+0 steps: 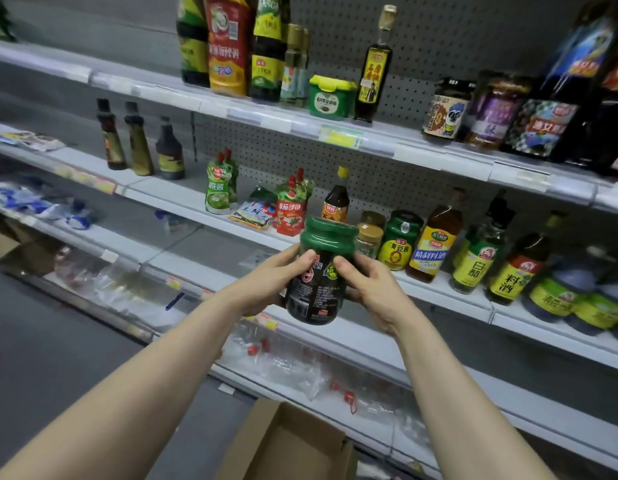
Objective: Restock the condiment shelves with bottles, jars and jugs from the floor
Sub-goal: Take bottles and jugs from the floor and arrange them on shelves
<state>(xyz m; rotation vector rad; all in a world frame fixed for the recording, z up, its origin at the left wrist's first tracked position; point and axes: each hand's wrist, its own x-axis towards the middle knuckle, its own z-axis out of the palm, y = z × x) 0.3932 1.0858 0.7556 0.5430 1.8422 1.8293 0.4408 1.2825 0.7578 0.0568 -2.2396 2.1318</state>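
Note:
A dark glass jar (318,285) with a green lid and a black label is held up in front of the middle shelf (182,202). My left hand (269,278) grips its left side, thumb on the label. My right hand (366,285) grips its right side, thumb on the front. The jar is upright and slightly tilted, off the shelf, just in front of a row of small jars and bottles (432,244).
Green and red sauce pouches (290,209) and a flat packet lie left of the jar on the middle shelf. The top shelf (252,116) carries tall bottles and a green tub. An open cardboard box (286,445) sits on the floor below. Lower shelves hold clear plastic bags.

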